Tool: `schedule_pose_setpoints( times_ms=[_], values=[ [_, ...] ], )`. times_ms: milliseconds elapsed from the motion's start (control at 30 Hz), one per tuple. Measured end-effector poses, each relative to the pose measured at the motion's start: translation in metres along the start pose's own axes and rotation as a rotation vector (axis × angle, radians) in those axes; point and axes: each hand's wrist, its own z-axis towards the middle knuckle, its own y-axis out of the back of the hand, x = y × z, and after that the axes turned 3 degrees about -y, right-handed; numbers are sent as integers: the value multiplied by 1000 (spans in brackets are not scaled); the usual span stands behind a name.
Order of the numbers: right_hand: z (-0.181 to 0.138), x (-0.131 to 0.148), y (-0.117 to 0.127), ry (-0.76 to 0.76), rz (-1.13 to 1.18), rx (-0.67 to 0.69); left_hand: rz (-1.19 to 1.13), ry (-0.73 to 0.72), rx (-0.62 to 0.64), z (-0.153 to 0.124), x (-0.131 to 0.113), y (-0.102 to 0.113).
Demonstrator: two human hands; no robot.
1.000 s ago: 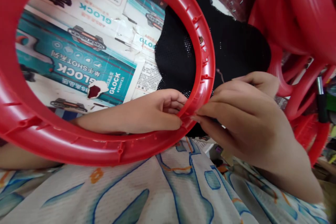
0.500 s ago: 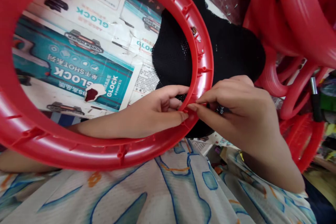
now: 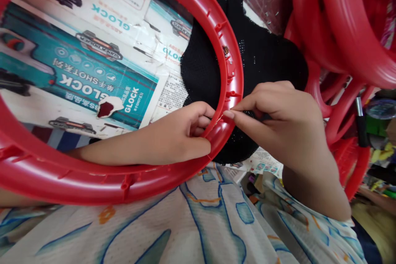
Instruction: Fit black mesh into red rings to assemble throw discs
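A large red plastic ring with a ribbed, hollow channel fills the left and middle of the head view. My left hand reaches through its opening and grips the near right part of the rim, thumb on the channel side, some fingers hidden. Just right of it, my right hand pinches thumb and forefinger together at the channel. A thin, pale wire-like strand shows by the pinching fingertips; its full length cannot be made out. Small metal parts sit in the channel farther up the ring.
Under the ring lie a black mesh cloth and printed cardboard with a torn hole. More red rings are piled at the right, beside a black-handled tool. Small metal bits lie scattered on the dark surface at the back.
The ring has shifted slightly left and turned a little in my left hand. My right hand has moved slightly up and left, and the thin strand now shows at its fingertips.
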Motion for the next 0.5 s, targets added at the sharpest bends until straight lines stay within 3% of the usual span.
schedule_pose_setpoints(
  times_ms=[167, 300, 500],
  values=[
    [3, -2, -4, -26, -8, -1, -42, -41, 8, 1, 4, 1],
    [4, -3, -6, -55, -5, -21, -113, -66, -95, 5, 1, -4],
    [2, -3, -6, -86, 6, -21, 10, -81, -195, 7, -1, -9]
  ],
)
